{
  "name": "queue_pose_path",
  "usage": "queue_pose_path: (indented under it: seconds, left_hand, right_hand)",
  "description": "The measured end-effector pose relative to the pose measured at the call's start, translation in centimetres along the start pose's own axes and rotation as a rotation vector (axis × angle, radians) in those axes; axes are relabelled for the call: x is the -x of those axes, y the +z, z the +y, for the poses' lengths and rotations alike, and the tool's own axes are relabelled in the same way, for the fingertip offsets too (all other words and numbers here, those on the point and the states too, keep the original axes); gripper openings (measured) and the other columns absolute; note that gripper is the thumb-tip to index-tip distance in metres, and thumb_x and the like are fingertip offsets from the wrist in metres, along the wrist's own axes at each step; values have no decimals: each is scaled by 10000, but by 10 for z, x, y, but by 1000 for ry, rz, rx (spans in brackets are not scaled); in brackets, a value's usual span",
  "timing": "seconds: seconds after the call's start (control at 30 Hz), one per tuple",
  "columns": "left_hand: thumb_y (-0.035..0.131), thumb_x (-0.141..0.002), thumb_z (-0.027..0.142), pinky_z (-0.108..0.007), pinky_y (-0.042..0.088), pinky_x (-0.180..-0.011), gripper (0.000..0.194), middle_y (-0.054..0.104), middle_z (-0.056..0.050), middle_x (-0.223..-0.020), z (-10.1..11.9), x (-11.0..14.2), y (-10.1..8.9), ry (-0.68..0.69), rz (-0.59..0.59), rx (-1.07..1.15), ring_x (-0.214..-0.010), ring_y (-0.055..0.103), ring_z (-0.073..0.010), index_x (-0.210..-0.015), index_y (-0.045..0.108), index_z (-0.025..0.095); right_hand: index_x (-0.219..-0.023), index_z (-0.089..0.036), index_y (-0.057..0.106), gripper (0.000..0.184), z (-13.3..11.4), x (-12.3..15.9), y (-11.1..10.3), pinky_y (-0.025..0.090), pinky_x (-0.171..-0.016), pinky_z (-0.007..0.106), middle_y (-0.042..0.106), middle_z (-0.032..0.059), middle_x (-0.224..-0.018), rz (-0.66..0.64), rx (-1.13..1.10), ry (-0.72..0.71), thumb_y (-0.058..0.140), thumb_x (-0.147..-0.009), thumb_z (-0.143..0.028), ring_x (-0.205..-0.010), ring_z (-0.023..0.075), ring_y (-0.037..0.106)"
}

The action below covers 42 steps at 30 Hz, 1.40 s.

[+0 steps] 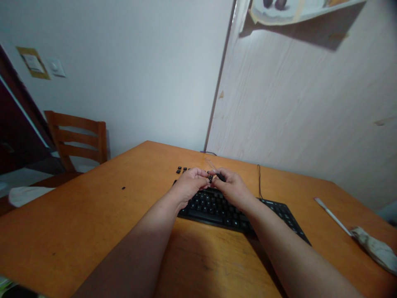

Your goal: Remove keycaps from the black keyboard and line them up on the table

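Left hand [192, 183] pinching black keycap [210, 179], right hand [232, 185] gripping slim tool [221, 177], long axis pointing away-left, above keyboard [208, 206]

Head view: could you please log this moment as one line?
left hand: pinching dark piece; right hand: holding slender tool; keyboard: beneath hands; keycaps: loose

1. Pale wall [139, 70], bearing a switch [56, 67] at left.
2. Wood-grained panel [294, 99], right; picture sheet [288, 14] at top.
3. Slatted wooden chair [79, 138] beside orange-brown table [89, 219].
4. Dim, cool-toned light.
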<state>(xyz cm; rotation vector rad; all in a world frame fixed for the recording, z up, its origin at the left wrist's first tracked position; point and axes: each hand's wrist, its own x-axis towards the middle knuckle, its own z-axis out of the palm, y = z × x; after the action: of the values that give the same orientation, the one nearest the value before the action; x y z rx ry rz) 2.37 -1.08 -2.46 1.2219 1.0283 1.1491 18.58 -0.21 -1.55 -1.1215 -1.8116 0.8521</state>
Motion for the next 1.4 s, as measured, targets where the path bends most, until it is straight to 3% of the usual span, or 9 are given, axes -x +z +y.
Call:
queue_pose_path:
  seconds: [0.27, 0.67, 0.9, 1.13, 1.4]
  left_hand:
    - [638, -725, 138, -222, 415, -655, 188, 628, 5, -745, 3, 2, -1, 42, 16, 74, -649, 563, -86, -896, 562, 144]
    - [650, -722, 137, -231, 428, -659, 157, 642, -13, -745, 1, 1, -2, 20, 12, 135, -639, 570, -86, -864, 583, 138]
    - [646, -736, 185, -221, 423, -651, 143, 679, -37, -777, -3, -2, -3, -4, 13, 86, -660, 593, -93, -869, 611, 145]
    - [659, -710, 221, -205, 395, -591, 168, 677, -32, -732, -2, -6, -7, 48, 163, 85, -593, 565, -88, -856, 613, 151]
    - [647, -707, 253, -197, 394, -575, 140, 683, -49, -740, 4, -6, -19, 65, 330, 107, -587, 554, -86, -787, 613, 142]
  right_hand:
    - [-916, -179, 577, 196, 8, -1, 1, 420, -637, 254, 614, -10, -757, 12, 57, -75, 637, -764, -287, -671, 135, 544]
    - [-934, -187, 680, 151, -2, 4, -4, 391, -620, 250, 652, 2, -749, 39, 365, -155, 626, -829, -281, -665, 136, 565]
    - [-950, -195, 705, 169, 1, 1, -9, 402, -660, 254, 699, 17, -810, 14, 415, -160, 608, -842, -282, -724, 149, 602]
    - [-912, -159, 711, 255, 24, -18, -37, 346, -569, 254, 649, 18, -695, 90, 466, -22, 615, -818, -376, -613, 139, 530]
    - [-854, -157, 726, 170, 48, -43, -43, 359, -590, 246, 686, 41, -758, -40, 588, 92, 640, -792, -290, -683, 154, 570]
